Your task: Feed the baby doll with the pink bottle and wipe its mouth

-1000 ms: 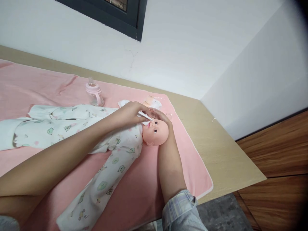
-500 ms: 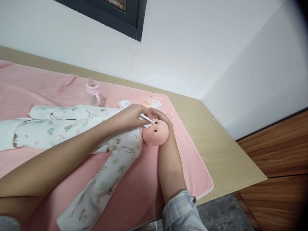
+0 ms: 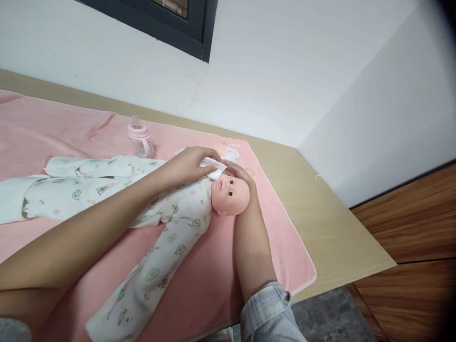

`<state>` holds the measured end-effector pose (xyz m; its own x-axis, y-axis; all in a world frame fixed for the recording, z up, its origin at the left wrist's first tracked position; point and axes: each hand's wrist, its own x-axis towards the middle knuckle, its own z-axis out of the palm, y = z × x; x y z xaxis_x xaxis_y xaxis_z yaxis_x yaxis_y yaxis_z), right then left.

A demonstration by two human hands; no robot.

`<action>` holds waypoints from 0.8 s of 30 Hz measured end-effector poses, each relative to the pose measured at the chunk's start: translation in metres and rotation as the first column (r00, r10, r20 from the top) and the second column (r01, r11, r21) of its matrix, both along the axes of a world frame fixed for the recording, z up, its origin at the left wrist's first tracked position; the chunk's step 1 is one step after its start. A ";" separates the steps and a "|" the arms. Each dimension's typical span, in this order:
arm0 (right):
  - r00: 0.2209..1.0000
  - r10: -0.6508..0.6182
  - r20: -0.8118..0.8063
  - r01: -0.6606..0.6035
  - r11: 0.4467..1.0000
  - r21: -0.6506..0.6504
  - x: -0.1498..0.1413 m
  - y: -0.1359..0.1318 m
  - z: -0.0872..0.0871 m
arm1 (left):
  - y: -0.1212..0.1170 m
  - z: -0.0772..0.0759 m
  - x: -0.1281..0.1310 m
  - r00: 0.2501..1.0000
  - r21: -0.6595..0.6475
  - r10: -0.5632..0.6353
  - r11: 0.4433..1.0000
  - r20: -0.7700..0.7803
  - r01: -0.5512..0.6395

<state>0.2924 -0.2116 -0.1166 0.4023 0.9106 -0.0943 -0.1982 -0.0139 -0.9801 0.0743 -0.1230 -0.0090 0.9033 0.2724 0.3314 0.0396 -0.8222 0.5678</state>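
Note:
A baby doll [image 3: 233, 194] in a white printed sleepsuit [image 3: 167, 213] lies on a pink towel [image 3: 221, 266], head to the right. My left hand [image 3: 188, 164] is closed on a small white wipe [image 3: 215, 169] held just above the doll's face. My right hand [image 3: 242, 173] cups the far side of the doll's head, fingers curved round it.
A pink baby bottle [image 3: 139, 139] stands on the towel behind the doll. A small packet [image 3: 230, 152] lies near the towel's far corner. The wooden table [image 3: 331, 228] ends at the right; a white wall runs behind, with a dark window frame [image 3: 171, 23] above.
My left hand has lifted the wipe from the doll's mouth and nose up and slightly away, so the face now shows fully. My right hand has stayed put.

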 end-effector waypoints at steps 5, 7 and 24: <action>0.995 0.053 -0.089 -0.052 0.999 0.016 0.010 -0.005 0.007 | 0.019 0.009 -0.008 0.995 0.033 0.103 0.994 -0.003 -0.103; 0.995 0.098 -0.033 -0.098 0.995 0.009 0.013 -0.012 0.020 | 0.027 0.009 -0.009 0.991 0.049 0.136 0.990 -0.013 -0.136; 0.597 0.319 0.736 -0.334 0.933 -0.134 -0.054 -0.038 0.143 | 0.028 0.011 -0.012 0.989 0.041 0.141 0.989 -0.040 -0.139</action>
<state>0.2382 -0.2491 0.0267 0.0050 0.9938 0.1114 0.6015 0.0860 -0.7942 0.0618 -0.0945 0.0024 0.8707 0.3849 0.3062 0.1790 -0.8278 0.5317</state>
